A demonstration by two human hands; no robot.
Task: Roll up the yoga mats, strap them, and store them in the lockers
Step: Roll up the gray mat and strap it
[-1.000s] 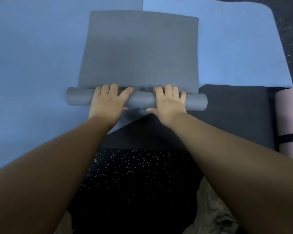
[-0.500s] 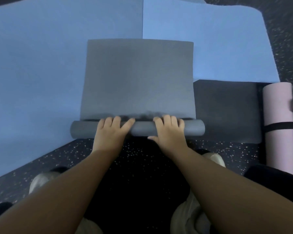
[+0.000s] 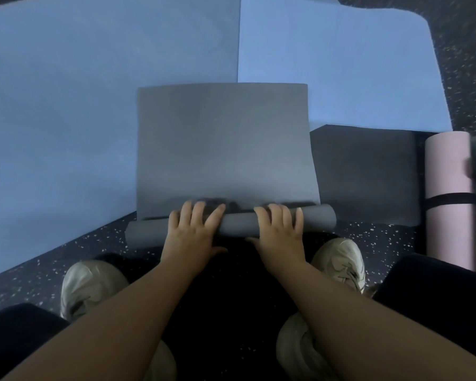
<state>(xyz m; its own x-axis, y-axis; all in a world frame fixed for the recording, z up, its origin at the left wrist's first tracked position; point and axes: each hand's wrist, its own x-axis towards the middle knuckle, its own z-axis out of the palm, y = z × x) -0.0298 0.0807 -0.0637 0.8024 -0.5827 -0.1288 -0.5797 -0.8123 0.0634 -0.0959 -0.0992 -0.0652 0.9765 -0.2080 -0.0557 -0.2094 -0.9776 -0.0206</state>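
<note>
The grey mat (image 3: 223,144) lies on the floor (image 3: 99,240), its near end rolled. The left hand (image 3: 190,235) and right hand (image 3: 279,233) press flat-fingered on the roll (image 3: 237,225). Rolling is underway; next calls for pushing it evenly toward the far edge.

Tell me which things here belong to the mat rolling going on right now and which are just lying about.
In use:
- flat grey foam yoga mat, partly rolled at its near end
- left hand and right hand, resting on the roll

Lying about:
- two light blue mats, spread flat
- dark grey mat
- rolled pink mat with black strap
- beige shoes
</note>
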